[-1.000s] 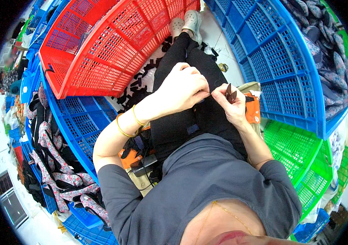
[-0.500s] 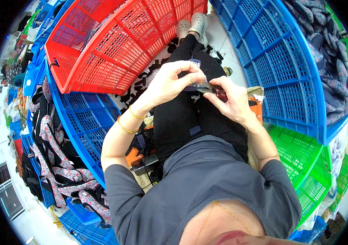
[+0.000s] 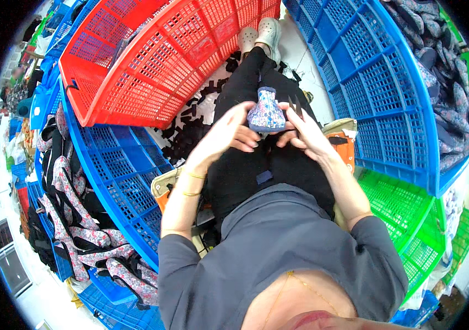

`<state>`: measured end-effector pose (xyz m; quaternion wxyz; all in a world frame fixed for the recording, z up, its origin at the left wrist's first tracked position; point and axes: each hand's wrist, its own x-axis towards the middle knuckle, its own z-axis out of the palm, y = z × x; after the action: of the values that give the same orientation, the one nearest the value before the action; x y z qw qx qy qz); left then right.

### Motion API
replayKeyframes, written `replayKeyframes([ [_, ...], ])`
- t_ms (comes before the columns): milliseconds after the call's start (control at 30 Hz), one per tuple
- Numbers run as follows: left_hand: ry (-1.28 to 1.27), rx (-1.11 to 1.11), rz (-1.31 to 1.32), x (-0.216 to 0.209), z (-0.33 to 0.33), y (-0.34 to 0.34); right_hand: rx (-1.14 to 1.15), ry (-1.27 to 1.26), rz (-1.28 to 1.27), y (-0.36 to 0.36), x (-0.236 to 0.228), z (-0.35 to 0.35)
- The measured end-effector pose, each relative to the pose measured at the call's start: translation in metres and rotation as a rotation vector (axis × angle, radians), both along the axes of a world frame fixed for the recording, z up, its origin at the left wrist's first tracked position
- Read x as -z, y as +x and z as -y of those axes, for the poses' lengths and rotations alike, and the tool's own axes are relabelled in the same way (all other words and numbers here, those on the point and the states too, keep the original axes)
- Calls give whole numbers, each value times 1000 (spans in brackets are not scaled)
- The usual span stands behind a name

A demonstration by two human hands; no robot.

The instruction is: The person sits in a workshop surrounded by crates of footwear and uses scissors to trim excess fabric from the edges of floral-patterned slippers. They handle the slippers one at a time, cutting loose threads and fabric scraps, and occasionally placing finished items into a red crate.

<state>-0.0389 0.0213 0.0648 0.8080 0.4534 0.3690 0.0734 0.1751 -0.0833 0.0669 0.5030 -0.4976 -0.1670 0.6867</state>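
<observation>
Above my lap, a bell-shaped piece of blue floral fabric [image 3: 267,111] with dark blue edging is stretched between my hands, its narrow end pointing away from me. My left hand [image 3: 233,131] grips its left edge with thumb and bent fingers. On the other side, my right hand [image 3: 307,133] is closed at the right edge of the fabric. Dark pointed snips [image 3: 295,105] stick out past the fingers of this hand; their handles are hidden. A small dark blue scrap [image 3: 264,177] lies on my black trousers.
A red crate [image 3: 163,66] stands ahead on the left, a blue crate [image 3: 355,71] on the right. Another blue crate [image 3: 119,159] is beside my left arm, near floral pieces [image 3: 88,234]. Green crates [image 3: 394,203] stand to the right. Black scraps [image 3: 187,132] litter the floor.
My hands have moved from a close pinch over the fabric to its two sides, so its floral face now shows. The snips now point away from me, and my left forearm has swung inward.
</observation>
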Motion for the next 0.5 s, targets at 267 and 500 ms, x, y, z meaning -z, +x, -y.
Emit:
replayKeyframes([
  [267, 382, -367, 252, 23, 64, 21, 151, 418, 314, -15, 17, 27],
  [500, 466, -441, 311, 19, 39, 23, 150, 488, 838, -12, 48, 29],
])
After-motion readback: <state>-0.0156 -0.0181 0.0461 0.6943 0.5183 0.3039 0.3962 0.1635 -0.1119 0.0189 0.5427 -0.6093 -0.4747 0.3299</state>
